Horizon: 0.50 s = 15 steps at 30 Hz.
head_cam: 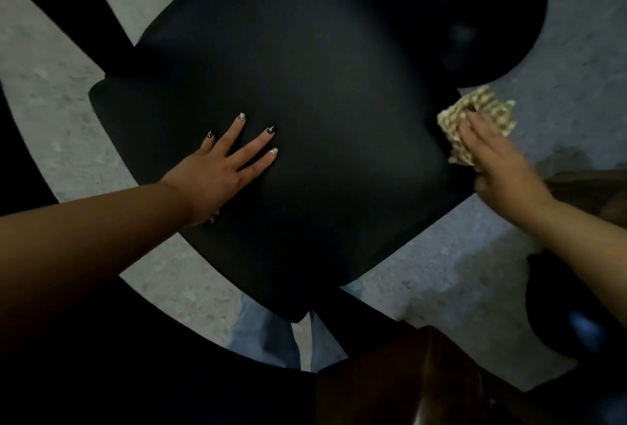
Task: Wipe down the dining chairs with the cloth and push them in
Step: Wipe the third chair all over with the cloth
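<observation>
Chair seat (288, 112) fills my view, black and smooth, standing out on the pale floor (44, 112), and I'm right over it. My left hand (224, 166) lies flat on the seat near its left edge, fingers (237, 126) straight and spread, holding nothing, just steadying. My right hand (492, 156) is over at the seat's right edge, pressing the checked cloth (475, 119) against the side of the seat; my fingers there lie over the cloth, and I can't tell how tightly they curl into it. I'd judge I'm mid-wipe on this chair, working the edge. It isn't pushed in yet, and a round black stool (475, 10) sits beyond the far right corner. How many other chairs are done, I can't say from here.
</observation>
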### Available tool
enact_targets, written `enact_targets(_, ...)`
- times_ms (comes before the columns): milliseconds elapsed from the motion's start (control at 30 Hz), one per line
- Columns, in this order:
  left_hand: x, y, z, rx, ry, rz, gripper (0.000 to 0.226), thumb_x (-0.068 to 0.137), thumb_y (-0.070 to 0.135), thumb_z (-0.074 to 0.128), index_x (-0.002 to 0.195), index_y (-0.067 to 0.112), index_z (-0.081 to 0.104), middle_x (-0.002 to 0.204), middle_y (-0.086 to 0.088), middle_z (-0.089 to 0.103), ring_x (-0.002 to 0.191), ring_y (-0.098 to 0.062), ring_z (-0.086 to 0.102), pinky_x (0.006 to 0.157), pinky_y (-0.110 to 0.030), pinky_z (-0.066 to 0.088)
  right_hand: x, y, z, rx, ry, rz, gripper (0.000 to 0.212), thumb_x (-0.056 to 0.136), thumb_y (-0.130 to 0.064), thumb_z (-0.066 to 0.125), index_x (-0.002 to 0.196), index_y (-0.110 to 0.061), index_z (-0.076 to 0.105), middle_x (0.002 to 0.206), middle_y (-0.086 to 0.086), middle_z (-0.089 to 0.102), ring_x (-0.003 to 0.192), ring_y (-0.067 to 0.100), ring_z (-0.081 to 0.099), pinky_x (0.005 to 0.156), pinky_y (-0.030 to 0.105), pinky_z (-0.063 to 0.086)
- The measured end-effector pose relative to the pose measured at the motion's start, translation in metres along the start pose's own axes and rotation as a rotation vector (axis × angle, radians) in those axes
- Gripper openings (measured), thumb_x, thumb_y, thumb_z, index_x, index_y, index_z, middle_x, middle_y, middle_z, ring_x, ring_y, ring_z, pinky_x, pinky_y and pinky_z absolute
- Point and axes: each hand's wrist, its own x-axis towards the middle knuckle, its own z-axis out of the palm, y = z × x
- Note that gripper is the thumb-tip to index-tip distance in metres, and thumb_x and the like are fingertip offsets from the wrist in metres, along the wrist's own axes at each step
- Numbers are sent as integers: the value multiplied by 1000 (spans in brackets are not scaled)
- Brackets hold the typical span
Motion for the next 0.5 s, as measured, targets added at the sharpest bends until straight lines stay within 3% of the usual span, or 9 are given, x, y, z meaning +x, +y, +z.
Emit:
enact_targets(100,-1,-6,-2,-62,23,37,133,79,35,77,136,32,-43,140,-1,-56,133,-36,-41,118,-49,8,16,-46,27,11,233,157,76,64,19,42,139,7,39,147,28,33,140,43,25,115,51,21)
enact_targets(167,-6,-12,0,-194,58,40,132,77,35,79,141,37,-36,143,0,-53,135,-25,-40,115,-40,4,23,-99,55,-49,187,83,62,72,13,38,132,6,49,140,26,45,136,43,35,113,51,27)
enact_targets(267,-13,-27,6,-352,211,-46,132,70,39,85,150,29,-19,155,-3,-35,141,-18,-30,112,-35,-1,11,-189,103,-109,44,-386,40,94,0,35,128,0,56,132,19,57,124,34,53,103,54,41)
enact_targets(300,-13,-33,7,-353,230,-96,134,66,42,86,151,26,-17,157,-5,-32,143,-21,-29,114,-40,-1,8,-206,111,-160,-25,-569,43,91,-4,34,125,0,59,130,18,59,122,33,55,100,57,41)
enact_targets(400,-8,-54,8,-387,187,-248,144,59,50,88,150,31,-22,156,-3,-35,143,-33,-30,114,-61,5,26,-192,102,-223,-237,-922,48,87,-13,35,127,-7,60,137,11,55,129,27,49,108,54,28)
enact_targets(433,-6,-58,8,-403,162,-269,146,57,52,88,147,35,-26,154,-1,-39,142,-35,-32,113,-65,6,39,-179,91,-234,-256,-1001,45,91,-14,34,127,-8,61,136,10,56,128,27,50,109,53,27)
enact_targets(500,-1,-62,10,-408,137,-265,147,58,55,86,141,39,-34,151,1,-45,140,-37,-35,112,-69,8,73,-145,68,-168,-198,-967,43,103,-16,27,123,-6,63,130,13,60,122,32,55,110,53,28)
